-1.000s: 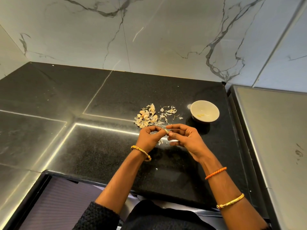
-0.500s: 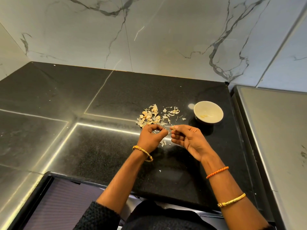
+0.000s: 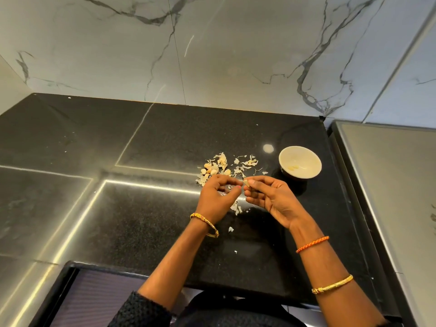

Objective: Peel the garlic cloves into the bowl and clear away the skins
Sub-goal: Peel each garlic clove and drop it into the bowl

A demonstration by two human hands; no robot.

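Garlic clove is sitting pinched between the thumb and fingertips of the right hand, held above the black table just near the pile of cloves and skins. The left hand is curling its fingers loosely right beside it, fingertips almost meeting the right hand's; whether it is gripping a scrap of skin I cannot tell. The white bowl is standing to the right of the pile, close to the far side of the right hand, with a few peeled cloves lying inside. Loose skin flakes are lying under and near the hands.

Compared with half a second ago, the hands are sitting a little further apart and the clove is now showing at the right fingertips.

A grey metal surface is bordering the table on the right, just past the bowl. The marble wall is closing the far side. Wide bare table is stretching to the left and toward the near edge.
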